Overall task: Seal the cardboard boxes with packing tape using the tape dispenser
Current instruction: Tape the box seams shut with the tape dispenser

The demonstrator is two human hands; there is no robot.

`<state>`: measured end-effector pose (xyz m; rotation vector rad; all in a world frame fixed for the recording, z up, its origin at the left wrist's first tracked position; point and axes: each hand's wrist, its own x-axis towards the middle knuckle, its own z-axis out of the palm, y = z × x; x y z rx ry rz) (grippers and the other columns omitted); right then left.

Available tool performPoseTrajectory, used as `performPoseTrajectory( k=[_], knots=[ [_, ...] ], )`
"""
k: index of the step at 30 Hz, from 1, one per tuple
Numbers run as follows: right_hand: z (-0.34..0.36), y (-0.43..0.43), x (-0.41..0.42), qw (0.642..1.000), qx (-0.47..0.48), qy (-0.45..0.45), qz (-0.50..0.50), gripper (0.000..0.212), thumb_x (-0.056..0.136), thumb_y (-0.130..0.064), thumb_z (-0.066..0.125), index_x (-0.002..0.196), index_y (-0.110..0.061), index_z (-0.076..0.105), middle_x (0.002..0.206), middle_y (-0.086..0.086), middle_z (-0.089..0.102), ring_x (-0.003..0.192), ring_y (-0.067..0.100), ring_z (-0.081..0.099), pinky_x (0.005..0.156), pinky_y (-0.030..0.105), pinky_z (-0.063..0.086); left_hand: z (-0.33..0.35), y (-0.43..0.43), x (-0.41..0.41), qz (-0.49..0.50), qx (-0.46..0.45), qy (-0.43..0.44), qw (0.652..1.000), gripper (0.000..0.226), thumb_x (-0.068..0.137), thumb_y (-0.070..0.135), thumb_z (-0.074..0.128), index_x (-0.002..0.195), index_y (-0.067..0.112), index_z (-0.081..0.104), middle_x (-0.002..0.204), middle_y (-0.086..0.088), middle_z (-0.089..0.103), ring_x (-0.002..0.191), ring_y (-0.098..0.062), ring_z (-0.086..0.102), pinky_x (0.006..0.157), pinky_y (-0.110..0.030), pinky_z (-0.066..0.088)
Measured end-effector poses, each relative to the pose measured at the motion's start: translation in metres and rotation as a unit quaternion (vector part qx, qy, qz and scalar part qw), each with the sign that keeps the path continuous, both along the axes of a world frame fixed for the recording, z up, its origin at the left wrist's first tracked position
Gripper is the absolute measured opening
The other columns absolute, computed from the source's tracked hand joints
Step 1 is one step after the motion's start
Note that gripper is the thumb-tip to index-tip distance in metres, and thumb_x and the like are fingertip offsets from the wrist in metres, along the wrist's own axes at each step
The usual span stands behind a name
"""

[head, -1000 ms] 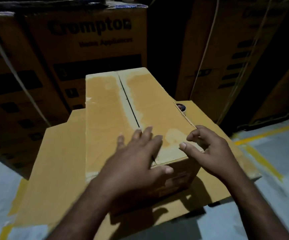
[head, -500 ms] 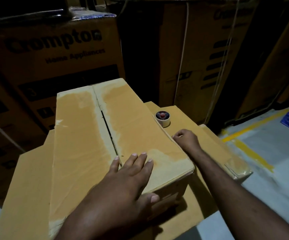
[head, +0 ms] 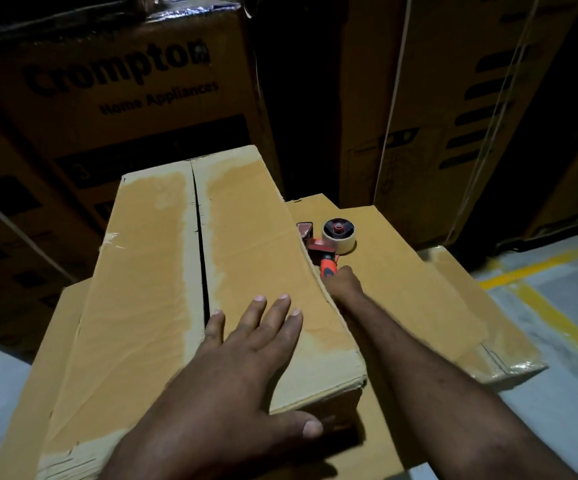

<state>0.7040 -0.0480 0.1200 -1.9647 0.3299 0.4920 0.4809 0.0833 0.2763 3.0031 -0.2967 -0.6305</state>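
Since half a second ago my right hand (head: 345,283) has slid forward along the box (head: 156,271) and now meets the orange handle (head: 327,267) of the dispenser (head: 338,234), right of centre in the frame. Its fingers are tucked behind the box edge, so I cannot tell whether they grip. That edge also cuts off part of the dispenser, which lies on lower cardboard (head: 405,271). My left hand (head: 239,368) lies flat, fingers spread, on the box beside its untaped seam (head: 200,237).
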Motion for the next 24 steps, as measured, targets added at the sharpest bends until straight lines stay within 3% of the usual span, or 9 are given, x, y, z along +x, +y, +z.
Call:
performPoseTrajectory(
  k=[3, 10, 12, 14, 16, 18, 20, 22, 24],
  knots=[
    [0.009, -0.018, 0.005, 0.983, 0.167, 0.065, -0.044, 0.017, 0.084, -0.001, 0.057, 0.1, 0.002, 0.052, 0.061, 0.013, 0.058, 0.042, 0.018, 0.049, 0.04, 0.021, 0.041, 0.002, 0.003, 0.002, 0.017, -0.026, 0.008, 1.0, 0.113, 0.074, 0.091, 0.046, 0.147, 0.05, -0.029, 0.141, 0.036, -0.049, 0.13, 0.008, -0.049, 0.12, -0.044, -0.023],
    [0.053, -0.053, -0.01, 0.946, 0.32, -0.055, -0.027, 0.024, 0.093, -0.015, 0.061, 0.11, 0.001, 0.055, 0.067, 0.01, 0.061, 0.054, 0.018, 0.058, 0.048, 0.029, 0.048, 0.001, 0.007, 0.006, 0.027, -0.101, 0.026, 0.994, 0.108, 0.075, 0.086, 0.054, 0.15, 0.053, -0.017, 0.143, 0.043, -0.041, 0.132, 0.014, -0.043, 0.12, -0.039, -0.021],
    [0.077, -0.059, -0.024, 0.929, 0.346, -0.132, -0.017, 0.037, 0.095, -0.03, 0.064, 0.119, -0.005, 0.05, 0.078, 0.012, 0.061, 0.06, 0.019, 0.062, 0.05, 0.031, 0.05, 0.005, 0.013, 0.008, 0.036, -0.158, 0.026, 0.986, 0.1, 0.075, 0.082, 0.058, 0.153, 0.055, 0.001, 0.149, 0.048, -0.025, 0.136, 0.02, -0.03, 0.122, -0.032, -0.013],
    [0.108, -0.062, -0.043, 0.908, 0.386, -0.161, 0.02, 0.036, 0.097, -0.027, 0.062, 0.126, -0.012, 0.047, 0.088, 0.012, 0.062, 0.063, 0.023, 0.064, 0.053, 0.035, 0.054, 0.021, 0.021, 0.011, 0.091, -0.251, 0.009, 0.964, 0.08, 0.075, 0.074, 0.064, 0.147, 0.052, 0.039, 0.144, 0.056, 0.016, 0.141, 0.023, 0.011, 0.118, -0.015, 0.014],
    [0.14, -0.056, -0.064, 0.895, 0.409, -0.152, 0.094, 0.034, 0.093, -0.014, 0.065, 0.123, -0.011, 0.049, 0.093, 0.011, 0.065, 0.067, 0.027, 0.067, 0.057, 0.04, 0.057, 0.039, 0.033, 0.017, 0.176, -0.359, -0.041, 0.916, 0.057, 0.074, 0.062, 0.066, 0.127, 0.041, 0.065, 0.116, 0.05, 0.056, 0.116, 0.019, 0.054, 0.095, -0.007, 0.042],
    [0.167, -0.046, -0.086, 0.894, 0.391, -0.173, 0.133, 0.028, 0.091, -0.005, 0.065, 0.116, -0.009, 0.051, 0.091, 0.01, 0.065, 0.069, 0.027, 0.067, 0.059, 0.041, 0.057, 0.053, 0.05, 0.027, 0.247, -0.445, -0.124, 0.852, 0.05, 0.074, 0.052, 0.067, 0.119, 0.033, 0.071, 0.112, 0.025, 0.072, 0.105, 0.003, 0.067, 0.095, -0.026, 0.052],
    [0.183, -0.037, -0.111, 0.897, 0.36, -0.212, 0.142, 0.026, 0.094, -0.006, 0.062, 0.116, -0.014, 0.05, 0.096, 0.011, 0.064, 0.071, 0.024, 0.067, 0.062, 0.042, 0.056, 0.069, 0.067, 0.038, 0.292, -0.53, -0.177, 0.776, 0.05, 0.079, 0.046, 0.066, 0.123, 0.022, 0.068, 0.119, 0.003, 0.073, 0.106, -0.012, 0.071, 0.098, -0.04, 0.054],
    [0.191, -0.028, -0.138, 0.907, 0.297, -0.253, 0.155, 0.028, 0.095, -0.014, 0.063, 0.119, -0.021, 0.05, 0.102, 0.012, 0.064, 0.073, 0.023, 0.068, 0.064, 0.046, 0.058, 0.085, 0.08, 0.048, 0.308, -0.628, -0.163, 0.696, 0.059, 0.085, 0.049, 0.062, 0.13, 0.012, 0.061, 0.126, -0.008, 0.069, 0.107, -0.022, 0.072, 0.093, -0.043, 0.057],
    [0.194, -0.017, -0.164, 0.913, 0.229, -0.298, 0.162, 0.036, 0.094, -0.024, 0.066, 0.125, -0.032, 0.049, 0.101, 0.006, 0.062, 0.073, 0.021, 0.071, 0.064, 0.047, 0.06, 0.101, 0.091, 0.055, 0.327, -0.675, -0.128, 0.649, 0.067, 0.09, 0.057, 0.056, 0.134, 0.006, 0.056, 0.126, -0.012, 0.068, 0.108, -0.026, 0.071, 0.087, -0.041, 0.059]
  ],
)
